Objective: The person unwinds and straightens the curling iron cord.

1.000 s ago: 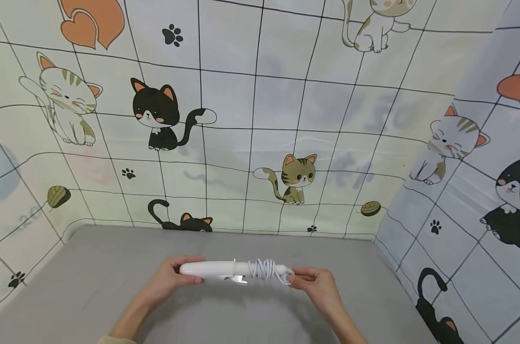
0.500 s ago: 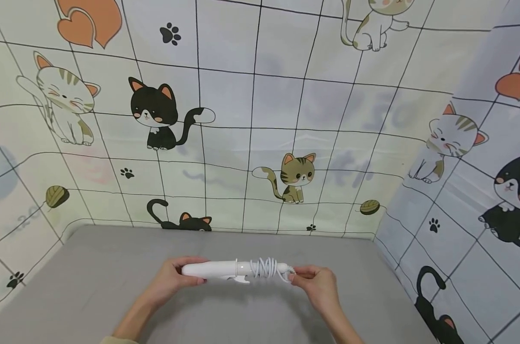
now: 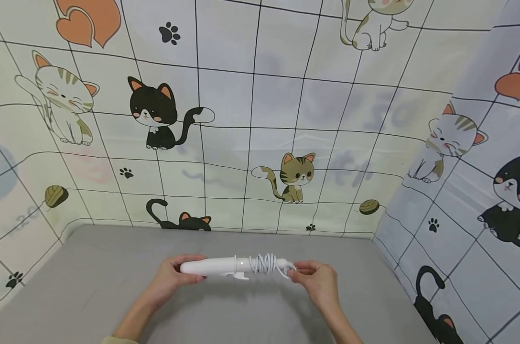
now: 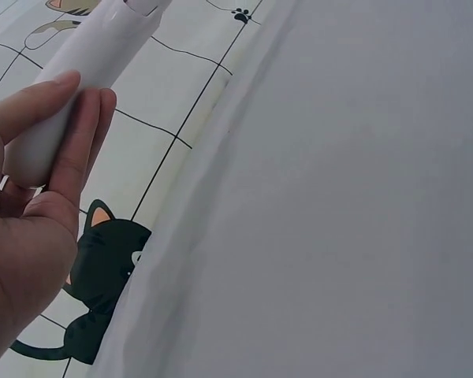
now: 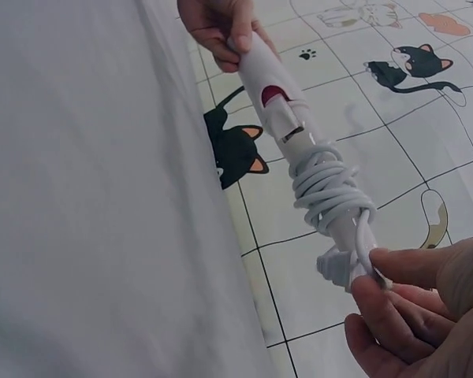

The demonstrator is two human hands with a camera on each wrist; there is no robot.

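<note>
Held level above the grey surface is a white curling iron (image 3: 208, 266) with a small lever on its underside. A pale cord (image 3: 263, 263) is wound in several loops around its narrower right part. My left hand (image 3: 167, 281) grips the thick left end between thumb and fingers, as the left wrist view also shows on the iron's barrel (image 4: 102, 43). At the other end, my right hand (image 3: 321, 282) pinches the cord and the tip of the handle. A white plug (image 5: 333, 266) sticks out beside those fingertips in the right wrist view.
A grey-covered table (image 3: 243, 310) lies below the hands. Behind it and at both sides hangs a white cloth (image 3: 230, 153) printed with grid lines and cartoon cats. The table's back edge meets this cloth just beyond the iron.
The curling iron has risen slightly, its right end most, along with my right hand. Both hands keep their hold, and the cord stays wound.
</note>
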